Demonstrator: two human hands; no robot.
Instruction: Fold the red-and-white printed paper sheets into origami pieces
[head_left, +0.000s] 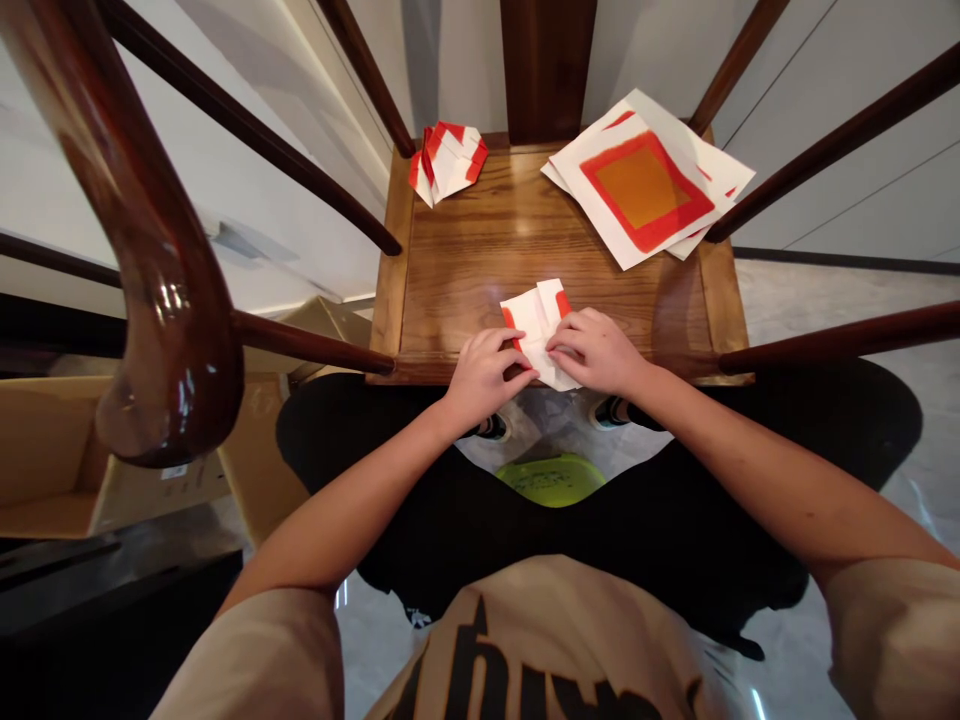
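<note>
A small folded piece of paper (537,314), white with red patches at its edges, lies at the front edge of the wooden chair seat (465,250). My left hand (491,372) grips its left side, thumb near the lower edge and fingers bent over the red part. On the right side, my right hand (596,350) pinches the paper between thumb and fingertips near its middle. Several creases run across the white face. The part under my fingers is hidden.
A folded red-and-white paper piece (454,165) sits at the seat's back left. Flat paper sheets (645,190) with a red and orange square lie at the back right. Dark wooden spindles (315,340) flank the seat. A cardboard box (165,495) stands at left; a green object (551,480) lies below.
</note>
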